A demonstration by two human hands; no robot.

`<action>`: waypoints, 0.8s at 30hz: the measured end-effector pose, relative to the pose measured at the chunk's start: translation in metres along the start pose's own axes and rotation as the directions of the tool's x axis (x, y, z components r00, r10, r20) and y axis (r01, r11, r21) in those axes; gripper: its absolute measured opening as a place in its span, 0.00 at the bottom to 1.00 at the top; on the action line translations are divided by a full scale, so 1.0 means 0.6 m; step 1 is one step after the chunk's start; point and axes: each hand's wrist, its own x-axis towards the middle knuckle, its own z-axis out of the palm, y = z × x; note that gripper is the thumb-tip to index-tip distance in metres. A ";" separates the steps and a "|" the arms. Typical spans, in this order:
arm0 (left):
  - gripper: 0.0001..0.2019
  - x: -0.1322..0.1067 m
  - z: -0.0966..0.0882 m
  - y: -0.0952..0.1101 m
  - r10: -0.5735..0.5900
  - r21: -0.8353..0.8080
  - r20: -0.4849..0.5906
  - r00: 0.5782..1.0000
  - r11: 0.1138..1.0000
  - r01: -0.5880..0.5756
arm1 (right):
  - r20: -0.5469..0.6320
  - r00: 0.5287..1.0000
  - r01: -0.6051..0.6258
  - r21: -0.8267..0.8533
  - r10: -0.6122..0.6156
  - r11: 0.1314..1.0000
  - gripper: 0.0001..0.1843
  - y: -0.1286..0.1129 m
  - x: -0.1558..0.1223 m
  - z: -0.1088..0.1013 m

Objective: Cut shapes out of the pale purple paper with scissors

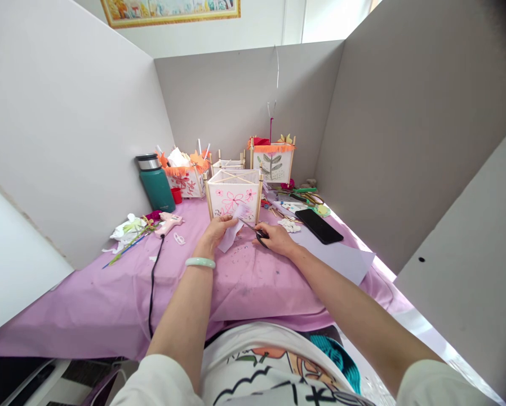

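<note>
My left hand [217,230] pinches a small piece of pale lilac paper [232,232] above the purple tablecloth [109,293]. A pale green bangle [199,262] rings that wrist. My right hand [275,239] is closed on black-handled scissors [257,232], whose blades point left into the paper's edge. Right behind both hands stands a paper lantern box [233,195] with wooden posts and pink flowers drawn on its front.
More lantern boxes [273,158] stand at the back, with a teal flask [155,181] at left. A pink glue gun [168,223] and its black cord [152,287] lie left. A black phone [319,225] and a lilac sheet [341,256] lie right. Grey partitions enclose the table.
</note>
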 end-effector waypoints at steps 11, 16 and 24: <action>0.09 -0.002 0.002 0.002 -0.022 0.001 0.008 1.000 1.000 0.022 | -0.010 1.000 0.020 0.020 -0.020 1.000 0.22 -0.003 -0.002 0.000; 0.08 -0.002 0.000 0.000 -0.020 0.014 0.040 0.999 1.000 0.019 | -0.008 1.000 0.025 0.023 -0.025 0.999 0.23 -0.005 -0.002 0.000; 0.07 0.001 -0.002 -0.004 -0.011 0.031 0.046 0.999 0.999 0.010 | -0.003 1.000 0.030 0.016 -0.030 0.999 0.21 -0.003 -0.001 0.000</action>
